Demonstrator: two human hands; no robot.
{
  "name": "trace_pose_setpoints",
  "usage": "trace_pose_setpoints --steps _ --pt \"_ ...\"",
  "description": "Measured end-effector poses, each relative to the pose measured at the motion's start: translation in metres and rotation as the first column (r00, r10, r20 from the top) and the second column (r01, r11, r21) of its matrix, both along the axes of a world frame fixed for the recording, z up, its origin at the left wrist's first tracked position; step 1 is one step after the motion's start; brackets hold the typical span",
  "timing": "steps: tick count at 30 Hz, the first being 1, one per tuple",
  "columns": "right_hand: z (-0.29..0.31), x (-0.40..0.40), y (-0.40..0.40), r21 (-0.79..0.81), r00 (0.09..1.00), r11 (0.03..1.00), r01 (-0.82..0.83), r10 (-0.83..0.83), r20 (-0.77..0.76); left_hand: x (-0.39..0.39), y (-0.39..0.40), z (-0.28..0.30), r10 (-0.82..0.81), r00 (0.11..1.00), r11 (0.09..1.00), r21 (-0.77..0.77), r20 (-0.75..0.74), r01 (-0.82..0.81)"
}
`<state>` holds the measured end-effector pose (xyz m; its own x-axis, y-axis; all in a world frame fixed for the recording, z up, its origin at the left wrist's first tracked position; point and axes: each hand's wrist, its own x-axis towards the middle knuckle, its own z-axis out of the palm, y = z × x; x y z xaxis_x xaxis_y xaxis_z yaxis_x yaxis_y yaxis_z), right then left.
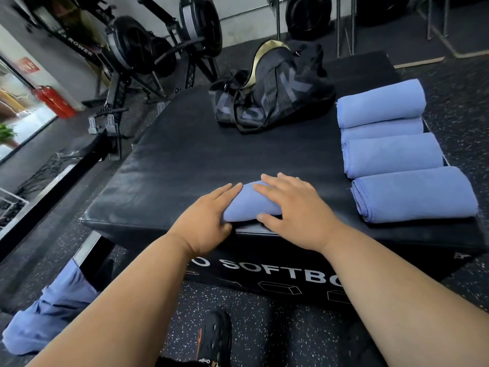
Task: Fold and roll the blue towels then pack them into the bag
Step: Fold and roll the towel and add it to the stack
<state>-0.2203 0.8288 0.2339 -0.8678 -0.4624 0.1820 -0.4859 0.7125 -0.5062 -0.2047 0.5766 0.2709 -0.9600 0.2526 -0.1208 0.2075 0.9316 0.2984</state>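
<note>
1. A black padded box [185, 160] stands on the speckled gym floor [264, 313], and white letters are printed on its front side.
2. At the near edge of the box lies a blue towel [248, 205], rolled into a short bundle.
3. The left hand [209, 215] lies on the left end of this towel. The fingers are nearly straight and reach over the top of the roll, and the thumb is at the near side of it.
4. The right hand [291, 207] lies on the right end of the same towel, flat, with the fingers spread; the thumb touches the near side of the roll. Whether either thumb really presses the cloth, I cannot tell from this angle.
5. On the right side of the box there are four rolled towels [391, 152] in a row, one behind the other, and they touch each other.
6. A black bag [272, 96] stands at the far part of the box, just beside the farthest rolled towel. Its top is open and shows a gold lining.
7. Low at the left, beside the box, more blue cloth [50, 311] hangs in a loose heap.
8. Behind the box stand rowing machines [148, 49], and a red fire extinguisher [55, 102] is at the left wall.
9. A black shoe [211, 337] is visible on the floor between the arms.
</note>
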Motion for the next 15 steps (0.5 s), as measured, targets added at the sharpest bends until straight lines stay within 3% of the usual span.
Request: trace_pose_setpoints --steps 5,9,13,15 --pt "0.001 -0.002 0.001 -0.037 1.0 0.999 0.013 -0.012 0.016 0.003 0.007 -0.002 0.043 0.991 0.999 0.002 -0.13 -0.043" --pt "-0.001 -0.001 0.004 -0.153 0.998 0.986 0.058 -0.06 -0.01 0.003 0.012 0.01 0.076 0.959 0.996 0.066 -0.274 -0.06" --pt "0.005 0.001 0.007 -0.253 0.982 0.964 0.084 -0.123 -0.142 0.003 0.018 0.024 -0.022 0.844 0.997 0.049 -0.536 0.057" --pt "0.007 0.002 0.012 -0.221 0.978 0.972 0.078 -0.118 -0.174 0.006 0.019 0.021 -0.085 0.821 0.996 -0.026 -0.565 0.084"
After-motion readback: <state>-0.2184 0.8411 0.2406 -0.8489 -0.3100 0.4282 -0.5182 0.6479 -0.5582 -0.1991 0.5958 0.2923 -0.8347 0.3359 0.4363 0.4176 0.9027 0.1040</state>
